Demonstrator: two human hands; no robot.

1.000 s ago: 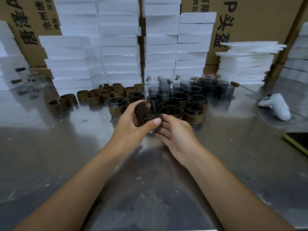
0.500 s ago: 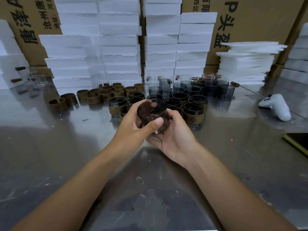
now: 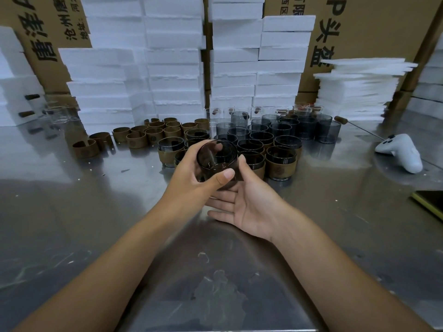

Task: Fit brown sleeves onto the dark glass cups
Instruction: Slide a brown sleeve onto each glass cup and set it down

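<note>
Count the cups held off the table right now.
1: a dark cup in the grip of the left hand, in front of the cups standing on the table; the right hand rests against it from below.

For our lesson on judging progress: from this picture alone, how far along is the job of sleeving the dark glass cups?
Done: a cluster of sleeved cups stands at the front. In hand: the left hand grips a dark cup with no sleeve visible, and the right hand lies open under it. Left: a batch of bare dark cups behind, and loose brown sleeves waiting to the left.
</note>
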